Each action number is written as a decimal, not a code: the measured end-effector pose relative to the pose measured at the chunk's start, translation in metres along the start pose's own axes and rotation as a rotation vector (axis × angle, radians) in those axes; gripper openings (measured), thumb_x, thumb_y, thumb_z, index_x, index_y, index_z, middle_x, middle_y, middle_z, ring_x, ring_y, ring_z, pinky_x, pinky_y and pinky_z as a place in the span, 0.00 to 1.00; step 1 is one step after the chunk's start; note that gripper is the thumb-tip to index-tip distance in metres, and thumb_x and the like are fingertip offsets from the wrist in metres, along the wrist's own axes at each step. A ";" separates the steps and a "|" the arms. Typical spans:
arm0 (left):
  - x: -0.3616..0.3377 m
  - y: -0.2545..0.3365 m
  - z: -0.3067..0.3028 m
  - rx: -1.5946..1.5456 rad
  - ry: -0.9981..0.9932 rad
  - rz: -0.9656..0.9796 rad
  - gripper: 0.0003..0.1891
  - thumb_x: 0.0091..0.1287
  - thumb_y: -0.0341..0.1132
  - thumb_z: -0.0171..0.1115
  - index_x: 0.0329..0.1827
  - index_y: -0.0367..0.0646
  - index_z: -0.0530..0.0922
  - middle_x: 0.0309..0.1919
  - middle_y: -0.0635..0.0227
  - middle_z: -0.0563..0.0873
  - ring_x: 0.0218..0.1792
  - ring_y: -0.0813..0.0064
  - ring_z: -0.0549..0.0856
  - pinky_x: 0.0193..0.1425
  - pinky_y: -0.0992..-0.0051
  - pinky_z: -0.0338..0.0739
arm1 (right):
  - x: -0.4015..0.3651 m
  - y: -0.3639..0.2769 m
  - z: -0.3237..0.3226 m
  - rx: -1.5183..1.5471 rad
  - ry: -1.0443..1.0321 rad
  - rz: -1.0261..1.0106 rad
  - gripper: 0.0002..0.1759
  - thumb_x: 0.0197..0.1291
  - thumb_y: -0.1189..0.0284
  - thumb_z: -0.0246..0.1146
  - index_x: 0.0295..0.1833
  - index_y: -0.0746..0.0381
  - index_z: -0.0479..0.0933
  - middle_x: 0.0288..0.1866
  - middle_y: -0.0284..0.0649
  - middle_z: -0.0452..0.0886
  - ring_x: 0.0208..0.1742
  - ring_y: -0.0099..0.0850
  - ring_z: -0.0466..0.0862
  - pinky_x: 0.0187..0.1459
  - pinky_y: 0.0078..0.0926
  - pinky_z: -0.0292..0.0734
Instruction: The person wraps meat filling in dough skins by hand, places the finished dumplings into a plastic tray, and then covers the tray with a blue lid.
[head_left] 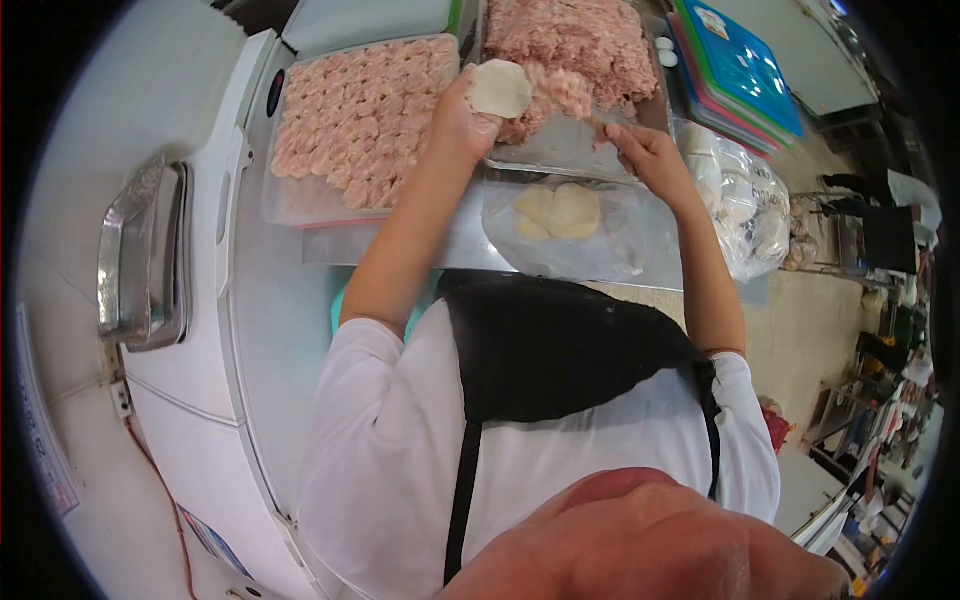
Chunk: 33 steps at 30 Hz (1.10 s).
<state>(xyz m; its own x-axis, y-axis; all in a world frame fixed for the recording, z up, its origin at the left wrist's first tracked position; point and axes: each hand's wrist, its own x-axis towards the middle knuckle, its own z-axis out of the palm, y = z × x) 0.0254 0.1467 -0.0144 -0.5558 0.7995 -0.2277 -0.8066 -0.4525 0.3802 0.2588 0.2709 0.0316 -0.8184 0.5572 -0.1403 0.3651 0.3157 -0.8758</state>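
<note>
My left hand (474,118) holds a round, pale dumpling wrapper (500,88) at the near left edge of the meat tray. The fingers beneath it are mostly hidden. My right hand (648,158) is closed around the thin handle of a wooden stick-like tool (598,125), whose far end is lost in pink meat. Ground meat filling (570,42) is heaped toward the back of a metal tray (560,152), with smears across its bare near part. Closer to my apron, a stack of pale yellow wrappers (562,212) lies on a clear plastic sheet (500,222).
At left, a plastic tray (345,213) carries rows of filled dumplings (365,120). Coloured lids (745,65) are stacked at right, above a clear bag (740,200) of white, rounded packs. Metal pans (145,260) hang at far left. Another person (890,220) stands at far right.
</note>
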 end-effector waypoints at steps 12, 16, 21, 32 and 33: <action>0.000 -0.056 0.047 -0.082 0.081 0.024 0.37 0.67 0.66 0.45 0.54 0.34 0.73 0.45 0.58 0.78 0.52 0.59 0.75 0.63 0.55 0.68 | -0.025 -0.027 -0.035 -0.857 0.171 -0.355 0.12 0.64 0.66 0.57 0.49 0.59 0.78 0.39 0.46 0.81 0.41 0.48 0.82 0.38 0.43 0.77; -0.002 -0.059 0.060 -0.017 0.114 0.097 0.37 0.66 0.66 0.47 0.51 0.33 0.75 0.44 0.57 0.79 0.49 0.60 0.76 0.62 0.52 0.68 | -0.003 0.012 -0.036 -0.804 0.190 -0.527 0.13 0.64 0.66 0.57 0.50 0.60 0.76 0.38 0.46 0.80 0.39 0.46 0.82 0.37 0.43 0.78; -0.005 -0.065 0.070 0.002 0.120 0.112 0.35 0.62 0.63 0.56 0.50 0.33 0.74 0.51 0.57 0.79 0.57 0.56 0.76 0.63 0.50 0.68 | -0.019 -0.022 -0.057 -0.819 0.166 -0.575 0.14 0.63 0.67 0.57 0.52 0.60 0.75 0.38 0.48 0.80 0.38 0.47 0.82 0.37 0.44 0.78; -0.042 -0.059 0.099 1.187 -0.327 0.568 0.33 0.57 0.30 0.68 0.67 0.43 0.67 0.62 0.60 0.74 0.60 0.68 0.77 0.67 0.63 0.69 | 0.014 0.006 -0.124 0.045 -0.307 -0.225 0.18 0.71 0.61 0.54 0.49 0.66 0.80 0.24 0.26 0.66 0.24 0.16 0.63 0.26 0.17 0.60; -0.044 -0.056 0.104 1.503 -0.330 0.756 0.35 0.54 0.28 0.69 0.68 0.44 0.67 0.62 0.62 0.74 0.60 0.70 0.77 0.66 0.65 0.70 | 0.014 0.003 -0.127 0.033 -0.378 -0.210 0.19 0.71 0.61 0.54 0.49 0.66 0.80 0.24 0.26 0.67 0.24 0.17 0.64 0.26 0.16 0.61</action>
<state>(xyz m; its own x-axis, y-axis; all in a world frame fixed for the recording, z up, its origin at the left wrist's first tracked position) 0.1159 0.1778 0.0673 -0.4780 0.7275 0.4922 0.5859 -0.1534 0.7957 0.3052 0.3774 0.0855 -0.9806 0.1611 -0.1119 0.1644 0.3641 -0.9167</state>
